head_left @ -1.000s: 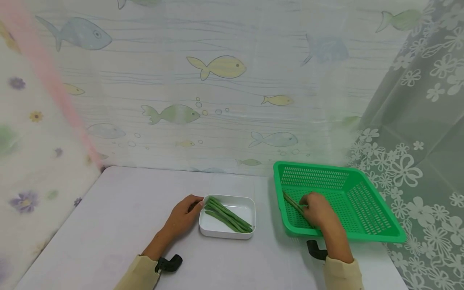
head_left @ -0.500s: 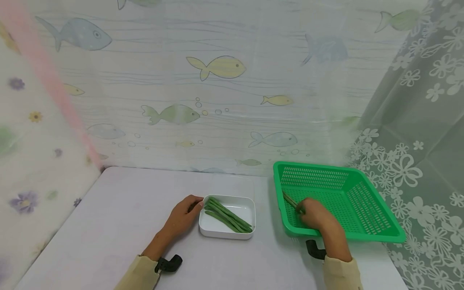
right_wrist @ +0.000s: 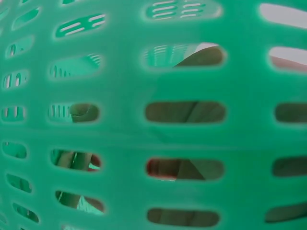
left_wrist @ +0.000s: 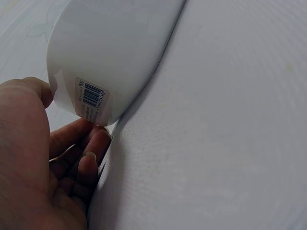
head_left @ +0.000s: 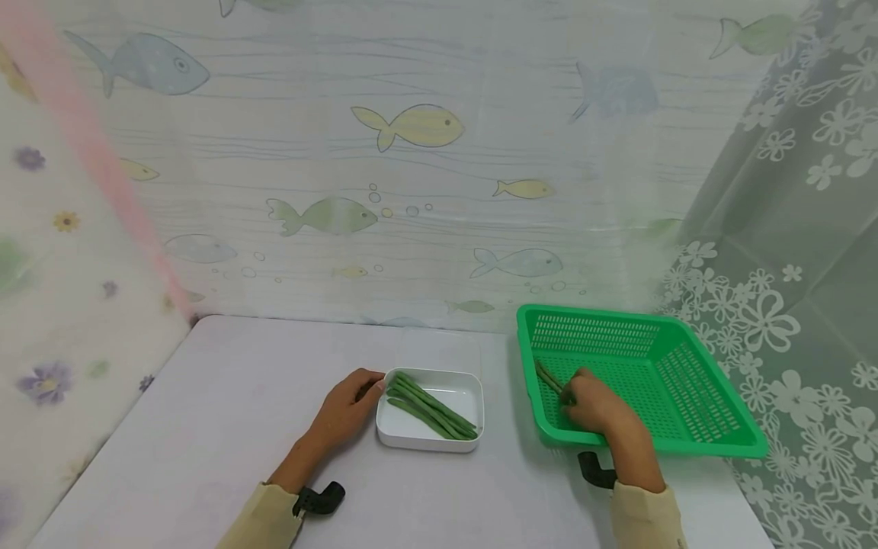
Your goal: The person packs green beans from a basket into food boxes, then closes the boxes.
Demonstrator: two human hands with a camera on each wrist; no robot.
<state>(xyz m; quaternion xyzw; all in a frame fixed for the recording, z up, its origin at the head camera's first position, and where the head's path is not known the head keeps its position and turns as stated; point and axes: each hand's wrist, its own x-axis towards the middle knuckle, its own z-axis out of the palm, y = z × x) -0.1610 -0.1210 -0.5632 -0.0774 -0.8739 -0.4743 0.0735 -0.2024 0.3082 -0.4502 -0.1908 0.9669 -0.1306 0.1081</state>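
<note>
My left hand [head_left: 348,408] holds the left end of a white rectangular dish [head_left: 421,442], its thumb at the rim. Close up in the left wrist view, the other fingers [left_wrist: 86,167] curl low beside the dish wall, near a barcode sticker [left_wrist: 92,96]. Several green beans [head_left: 428,408] lie slanted inside the dish. At the right, my right hand [head_left: 595,402] reaches into a green plastic basket [head_left: 686,447] and grips a few green beans [head_left: 547,376] by its left wall. Slots in the basket wall [right_wrist: 124,139] let only bits of that hand show in the right wrist view.
A white cloth [head_left: 233,396] covers the table, which ends against a fish-print curtain [head_left: 405,229] at the back. Flower-print curtain [head_left: 62,320] hangs on the left, and lace-patterned grey curtain [head_left: 809,305] hangs close to the basket's right side.
Within the basket, my right hand has shifted slightly left and down, and its fingers have gathered round the beans. My left hand and the dish have stayed put.
</note>
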